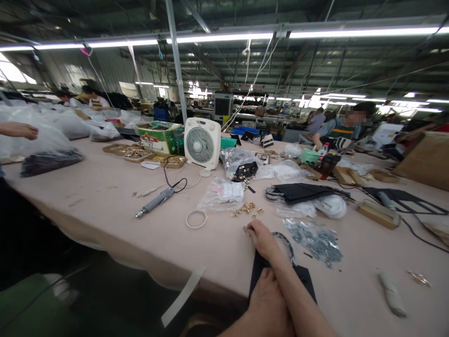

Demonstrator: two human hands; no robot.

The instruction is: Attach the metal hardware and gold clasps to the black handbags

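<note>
My right hand (261,238) reaches forward over the table, thumb and fingers pinched at a tiny object by the fingertips, too small to make out. Just beyond it lies a loose pile of gold metal fittings (248,208). Nearer to me, my left hand (267,292) rests with curled fingers on a black bag panel (308,278) at the table edge. A curved handle (288,243) in clear wrap extends from that panel, partly hidden by my right forearm. Small grey plastic-like pieces (317,241) are spread to the right.
A grey electric screwdriver (154,203) and a tape roll (196,219) lie left on the table (115,206). A white fan (202,142) stands behind. Black panels (305,192) lie at right, with a wrapped tool (392,295) nearer. Another person's hand (19,130) shows at far left.
</note>
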